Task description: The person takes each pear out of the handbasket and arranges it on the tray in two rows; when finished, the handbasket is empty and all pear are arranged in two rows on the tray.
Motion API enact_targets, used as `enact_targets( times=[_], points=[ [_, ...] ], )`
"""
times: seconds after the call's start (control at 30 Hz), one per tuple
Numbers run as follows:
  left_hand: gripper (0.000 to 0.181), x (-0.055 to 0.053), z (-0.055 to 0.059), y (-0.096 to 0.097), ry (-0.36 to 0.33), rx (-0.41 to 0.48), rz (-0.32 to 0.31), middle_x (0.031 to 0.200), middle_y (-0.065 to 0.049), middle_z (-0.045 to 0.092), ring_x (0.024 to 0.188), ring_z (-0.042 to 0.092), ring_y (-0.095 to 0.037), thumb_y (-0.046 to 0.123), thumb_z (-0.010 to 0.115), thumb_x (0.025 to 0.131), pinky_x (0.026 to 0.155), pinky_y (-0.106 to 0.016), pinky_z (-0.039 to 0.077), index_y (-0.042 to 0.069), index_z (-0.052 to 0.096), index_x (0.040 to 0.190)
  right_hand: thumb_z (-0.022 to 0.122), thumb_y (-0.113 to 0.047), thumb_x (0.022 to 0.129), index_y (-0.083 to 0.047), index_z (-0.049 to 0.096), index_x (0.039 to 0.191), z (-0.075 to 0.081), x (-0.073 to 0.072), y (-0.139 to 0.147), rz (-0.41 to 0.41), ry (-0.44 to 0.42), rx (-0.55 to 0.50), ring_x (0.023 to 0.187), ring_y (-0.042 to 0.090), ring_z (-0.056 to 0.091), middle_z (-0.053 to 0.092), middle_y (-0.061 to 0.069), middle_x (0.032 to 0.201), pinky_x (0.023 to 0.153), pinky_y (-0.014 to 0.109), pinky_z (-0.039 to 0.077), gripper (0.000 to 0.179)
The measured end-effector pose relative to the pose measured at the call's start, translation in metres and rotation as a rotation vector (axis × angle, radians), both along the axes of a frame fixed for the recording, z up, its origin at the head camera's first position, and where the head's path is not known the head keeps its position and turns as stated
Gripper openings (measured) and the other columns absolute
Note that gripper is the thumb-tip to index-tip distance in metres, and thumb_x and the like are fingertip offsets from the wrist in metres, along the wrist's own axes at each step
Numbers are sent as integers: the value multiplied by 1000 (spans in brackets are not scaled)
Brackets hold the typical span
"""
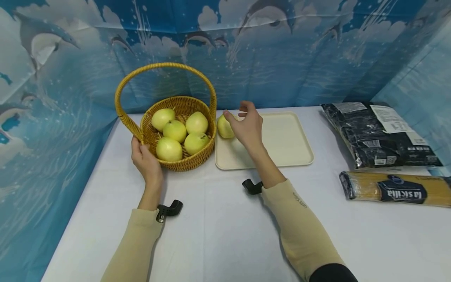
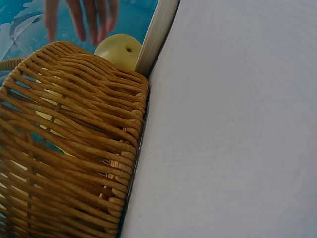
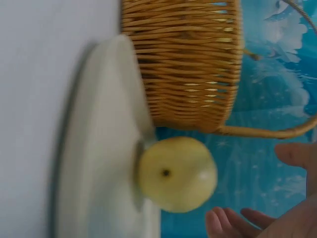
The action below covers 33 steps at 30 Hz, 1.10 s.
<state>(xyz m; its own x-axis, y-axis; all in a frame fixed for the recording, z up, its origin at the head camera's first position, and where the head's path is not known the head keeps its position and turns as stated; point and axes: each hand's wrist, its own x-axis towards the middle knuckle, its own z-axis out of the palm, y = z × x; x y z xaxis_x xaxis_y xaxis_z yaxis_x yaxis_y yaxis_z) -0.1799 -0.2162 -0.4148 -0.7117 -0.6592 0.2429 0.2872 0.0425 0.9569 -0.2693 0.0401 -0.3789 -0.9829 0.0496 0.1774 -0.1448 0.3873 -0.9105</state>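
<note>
My left hand holds the left side of a wicker basket at its rim, near the foot of the tall arched handle. Several round yellow-green pears lie inside the basket. Beside it, one more pear sits on the left end of a cream tray. Just right of that pear my right hand hovers, thumb and fingers apart, with a gap to the fruit in the right wrist view. The left wrist view shows the basket's woven wall, but not the left hand.
At the right of the white table lie a black plastic package and a pack of spaghetti. A blue dolphin-print cloth hangs behind the table and along its sides.
</note>
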Motion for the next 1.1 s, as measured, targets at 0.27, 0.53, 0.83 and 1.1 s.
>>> enact_targets(
  times=[0.27, 0.53, 0.83, 1.1],
  points=[
    [53, 0, 0, 0, -3, 3, -2, 153, -19, 55, 144, 49, -29, -4, 32, 101, 120, -44, 36, -3, 51, 150, 75, -44, 97, -12, 57, 147, 32, 18, 0, 63, 48, -83, 121, 24, 66, 66, 9, 139, 101, 40, 53, 63],
    [52, 1, 0, 1, -6, 4, -3, 154, -18, 54, 143, 48, -29, -4, 33, 101, 119, -44, 36, -3, 51, 150, 76, -46, 96, -15, 66, 136, 42, 31, -12, 242, 14, -129, 117, 18, 66, 72, 2, 125, 101, 39, 53, 52],
    [50, 1, 1, 0, -18, 3, 2, 150, -19, 56, 139, 50, -31, -4, 33, 101, 115, -42, 38, -4, 54, 146, 77, -43, 95, -13, 59, 145, 31, 36, -30, 466, -124, -108, 132, 21, 60, 63, 7, 143, 105, 40, 52, 61],
    [50, 1, 2, 1, -16, 8, -7, 152, -19, 55, 141, 48, -31, -4, 33, 101, 117, -43, 36, -5, 53, 147, 77, -36, 96, -9, 58, 146, 25, 37, -36, 464, -131, -101, 136, 27, 57, 62, 9, 145, 107, 42, 51, 60]
  ],
)
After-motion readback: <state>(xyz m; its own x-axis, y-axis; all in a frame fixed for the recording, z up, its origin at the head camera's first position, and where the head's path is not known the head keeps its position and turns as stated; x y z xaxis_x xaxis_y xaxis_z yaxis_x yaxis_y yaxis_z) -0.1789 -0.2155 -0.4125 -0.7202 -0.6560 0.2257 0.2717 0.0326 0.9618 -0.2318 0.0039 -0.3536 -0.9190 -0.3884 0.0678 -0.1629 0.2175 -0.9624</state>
